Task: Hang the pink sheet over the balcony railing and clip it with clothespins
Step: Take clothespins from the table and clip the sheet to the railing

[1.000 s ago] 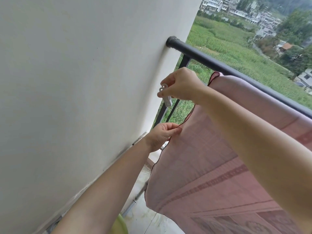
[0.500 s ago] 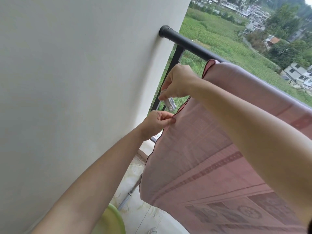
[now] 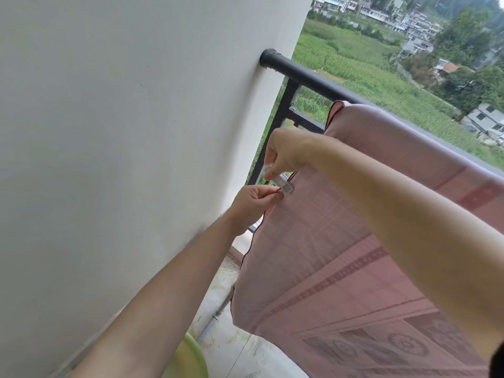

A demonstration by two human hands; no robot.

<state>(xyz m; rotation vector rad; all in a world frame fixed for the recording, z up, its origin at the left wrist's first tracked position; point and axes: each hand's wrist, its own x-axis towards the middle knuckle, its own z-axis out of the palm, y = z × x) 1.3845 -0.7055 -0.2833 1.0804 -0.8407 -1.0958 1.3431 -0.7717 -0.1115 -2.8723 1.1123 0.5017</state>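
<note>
Pink sheet [image 3: 368,241] is draped over the black balcony railing [image 3: 305,75], hanging down on the near side, patterned bands showing toward its lower part. Its dark-stitched side edge falls just short of the railing's upright post [image 3: 283,110], which stands beside the white wall [image 3: 122,132].

A white clothespin [image 3: 284,185] is held below the top rail, at the sheet's side edge. It is pinched at its upper end by the thumb and fingers of the right hand [image 3: 286,154], closed around it (whether the pin's own tips are spread or already biting the cloth cannot be told). The pin's lower end is seen against the fabric edge.

The left hand [image 3: 252,204] is placed just under the clothespin, lower than the rail, with thumb and fingers closed on the sheet's hem, holding it taut toward the post.

Below the railing, a pale tiled floor [image 3: 231,347] is seen, with a green basin's rim [image 3: 191,356] near the wall's foot. Beyond the railing, green fields [image 3: 354,64] and houses are visible.
</note>
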